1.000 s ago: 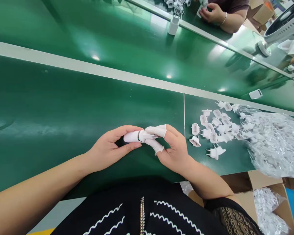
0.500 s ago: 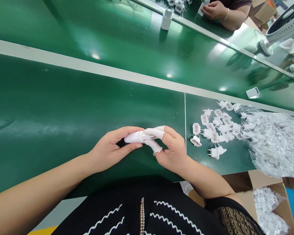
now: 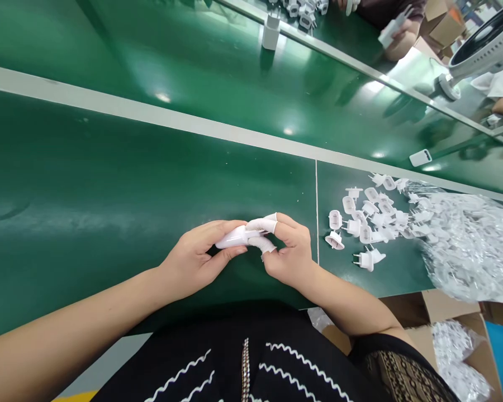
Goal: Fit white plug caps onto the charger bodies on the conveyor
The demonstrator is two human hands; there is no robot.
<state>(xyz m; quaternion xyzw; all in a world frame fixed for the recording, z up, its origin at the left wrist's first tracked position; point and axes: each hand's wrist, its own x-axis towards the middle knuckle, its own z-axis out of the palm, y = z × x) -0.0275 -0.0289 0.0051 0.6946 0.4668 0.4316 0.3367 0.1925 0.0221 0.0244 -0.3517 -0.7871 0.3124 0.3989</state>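
Observation:
In the head view, my left hand (image 3: 200,255) is closed around the rounded end of a white power adapter (image 3: 233,237). My right hand (image 3: 285,245), wearing white finger cots on the thumb and forefinger, pinches the adapter's other end, where thin metal pins poke out to the right. Both hands hold it level just above the green bench (image 3: 151,184). The cots hide most of the plug end. To the right of my hands lie several loose white plug heads (image 3: 365,233) with two-pin prongs.
A clear plastic bag (image 3: 473,251) of white plug parts is at the right. Beyond a pale rail, white adapters (image 3: 270,34) stand on a green conveyor belt (image 3: 201,78). Across it are a co-worker's hand (image 3: 403,36) and a fan (image 3: 482,42). Open cartons (image 3: 450,304) sit below right.
The adapter in my hands has tilted slightly and moved a little right. Adapters on the belt have shifted left. Across the belt, the co-worker's hand with a white adapter has moved right.

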